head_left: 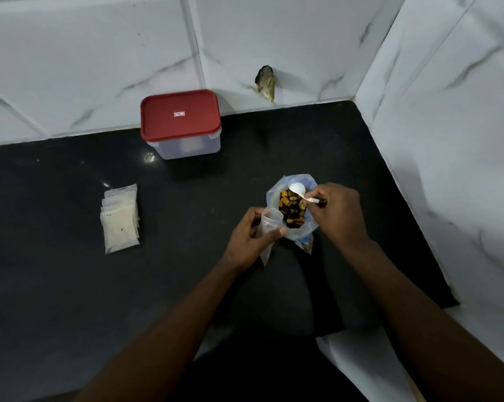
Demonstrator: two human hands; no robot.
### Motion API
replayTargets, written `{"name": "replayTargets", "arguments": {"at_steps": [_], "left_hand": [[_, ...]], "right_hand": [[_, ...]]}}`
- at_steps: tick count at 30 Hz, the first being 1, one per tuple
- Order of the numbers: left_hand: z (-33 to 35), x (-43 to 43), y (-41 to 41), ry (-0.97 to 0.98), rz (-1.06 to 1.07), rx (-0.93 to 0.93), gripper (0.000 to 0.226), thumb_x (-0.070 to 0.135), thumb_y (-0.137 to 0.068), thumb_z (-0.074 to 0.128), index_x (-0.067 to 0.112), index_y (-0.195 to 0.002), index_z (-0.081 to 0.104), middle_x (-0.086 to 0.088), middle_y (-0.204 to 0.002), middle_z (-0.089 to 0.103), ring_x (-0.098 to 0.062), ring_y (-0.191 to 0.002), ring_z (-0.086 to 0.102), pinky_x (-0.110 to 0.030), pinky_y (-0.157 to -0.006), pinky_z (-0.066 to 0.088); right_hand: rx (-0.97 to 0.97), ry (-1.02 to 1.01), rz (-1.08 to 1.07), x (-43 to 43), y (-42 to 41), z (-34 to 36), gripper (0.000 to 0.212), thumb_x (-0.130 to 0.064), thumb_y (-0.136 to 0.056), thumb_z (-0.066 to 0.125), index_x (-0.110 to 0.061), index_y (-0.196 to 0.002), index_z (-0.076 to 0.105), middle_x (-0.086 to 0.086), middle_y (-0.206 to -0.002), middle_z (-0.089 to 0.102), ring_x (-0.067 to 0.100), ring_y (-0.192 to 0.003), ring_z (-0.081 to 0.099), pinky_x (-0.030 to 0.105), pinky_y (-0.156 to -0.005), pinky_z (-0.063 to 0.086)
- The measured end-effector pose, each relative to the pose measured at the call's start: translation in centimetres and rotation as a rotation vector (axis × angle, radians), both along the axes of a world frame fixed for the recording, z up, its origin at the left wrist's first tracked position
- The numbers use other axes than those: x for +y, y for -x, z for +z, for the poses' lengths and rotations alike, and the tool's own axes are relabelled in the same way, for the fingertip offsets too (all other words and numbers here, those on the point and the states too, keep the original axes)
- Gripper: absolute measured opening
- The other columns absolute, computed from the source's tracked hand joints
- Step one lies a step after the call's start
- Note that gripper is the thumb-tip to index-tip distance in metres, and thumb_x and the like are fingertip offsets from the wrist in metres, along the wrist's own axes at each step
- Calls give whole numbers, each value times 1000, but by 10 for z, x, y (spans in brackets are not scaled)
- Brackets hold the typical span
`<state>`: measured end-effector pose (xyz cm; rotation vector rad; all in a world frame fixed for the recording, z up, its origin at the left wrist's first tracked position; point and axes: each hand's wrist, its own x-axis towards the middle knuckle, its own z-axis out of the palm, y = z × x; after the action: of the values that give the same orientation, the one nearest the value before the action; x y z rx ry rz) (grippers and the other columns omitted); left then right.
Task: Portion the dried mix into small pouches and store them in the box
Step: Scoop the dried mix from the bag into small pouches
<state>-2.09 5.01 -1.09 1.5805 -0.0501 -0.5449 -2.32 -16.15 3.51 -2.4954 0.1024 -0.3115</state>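
Gripping open pouch (270,223) in left hand (249,237), pinching spoon (298,189) over mix bag (306,230) in right hand (336,211).

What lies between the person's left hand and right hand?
Head view: the open bag of dried mix, between the left hand gripping a small pouch and the right hand holding a white spoon.

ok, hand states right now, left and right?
Left hand: holding a small pouch, mouth up.
Right hand: pinching a white spoon over the open bag of mix.
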Motion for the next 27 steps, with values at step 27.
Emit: {"name": "replayTargets", "arguments": {"at_steps": [27], "left_hand": [[6,-15,-4,143,66,138,45,13,-90,75,10,-131,56,-5,-125,71,-11,-114,70,-19,-84,57]], "right_hand": [[213,-319,-205,-6,10,3,10,-16,-85,80,-19,-93,76,-12,-82,73,-5,-73,70,15,-65,58]]}}
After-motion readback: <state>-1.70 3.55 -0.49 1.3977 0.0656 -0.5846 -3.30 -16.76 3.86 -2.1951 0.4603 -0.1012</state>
